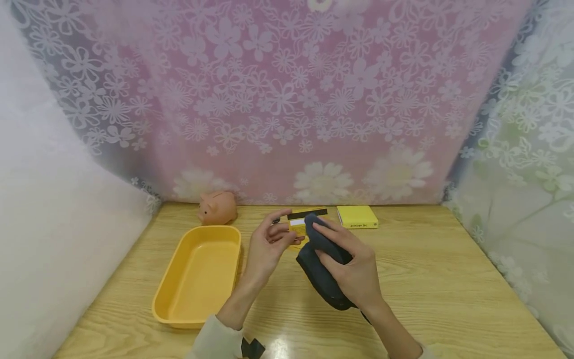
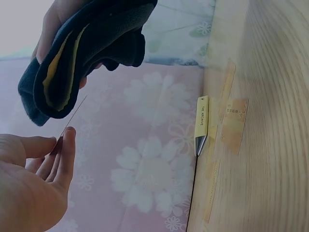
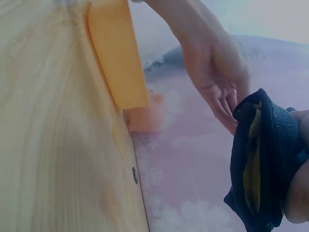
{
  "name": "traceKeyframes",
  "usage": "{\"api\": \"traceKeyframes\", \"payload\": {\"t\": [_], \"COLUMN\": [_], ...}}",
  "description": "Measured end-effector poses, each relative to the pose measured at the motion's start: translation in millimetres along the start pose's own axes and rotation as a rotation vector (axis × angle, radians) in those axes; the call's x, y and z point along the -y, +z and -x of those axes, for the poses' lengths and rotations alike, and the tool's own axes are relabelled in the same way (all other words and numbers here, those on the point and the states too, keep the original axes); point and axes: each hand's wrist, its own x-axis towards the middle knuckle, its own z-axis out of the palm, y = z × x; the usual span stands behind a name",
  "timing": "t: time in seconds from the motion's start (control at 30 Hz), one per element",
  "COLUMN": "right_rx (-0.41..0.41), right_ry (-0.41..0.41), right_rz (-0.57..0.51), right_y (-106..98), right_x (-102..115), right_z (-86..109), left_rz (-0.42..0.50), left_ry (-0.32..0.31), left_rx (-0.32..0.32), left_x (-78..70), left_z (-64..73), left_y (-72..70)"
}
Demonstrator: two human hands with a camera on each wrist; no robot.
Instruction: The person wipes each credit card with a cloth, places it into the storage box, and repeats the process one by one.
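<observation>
My left hand (image 1: 264,247) pinches a small yellow card (image 1: 297,228) with a white strip, between thumb and fingers. Edge-on, that card (image 2: 75,114) is only a thin line in the left wrist view. Dark blue fabric, seemingly a soft pouch (image 1: 325,279) with yellow lining (image 3: 252,164), is gripped by my right hand (image 1: 352,264), thumb on one side and fingers on the other. It sits just right of the card, folded, with its layers parted toward the left hand. Beyond the hands, a yellow card with a black stripe (image 1: 314,213) lies on the table.
A yellow plastic tray (image 1: 197,279) stands at left, with an orange piggy bank (image 1: 217,208) behind it. Back right lies a yellow box (image 1: 357,217) lettered THE ARCHIVE. Several flat cards (image 2: 234,125) lie on the wooden table. Floral cloth hangs behind.
</observation>
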Motion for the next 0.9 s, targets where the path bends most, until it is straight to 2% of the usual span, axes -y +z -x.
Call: {"api": "traceKeyframes", "payload": {"t": [0.2, 0.3, 0.4, 0.57, 0.77, 0.9], "right_rx": [0.038, 0.045, 0.053, 0.051, 0.014, -0.012], "right_ry": [-0.052, -0.058, -0.066, -0.061, -0.028, -0.041], "right_rz": [-0.017, -0.022, -0.02, 0.008, 0.077, 0.109], "right_y": [11.1, 14.4, 17.7, 21.3, 21.2, 17.1], "right_x": [4.7, 6.0, 6.5, 6.4, 7.8, 8.4], "right_z": [3.6, 4.9, 6.8, 7.7, 6.9, 4.0], "left_rz": [-0.109, -0.16, -0.166, -0.144, -0.152, -0.148], "left_ry": [0.023, 0.037, 0.038, 0.017, -0.007, -0.008], "left_rx": [0.011, 0.038, 0.066, 0.071, 0.064, 0.034], "left_x": [-2.5, -2.9, -2.5, -3.7, -6.2, -7.3], "left_z": [2.8, 3.7, 5.2, 7.3, 7.9, 7.7], "left_y": [0.5, 1.7, 3.1, 4.2, 4.8, 5.0]}}
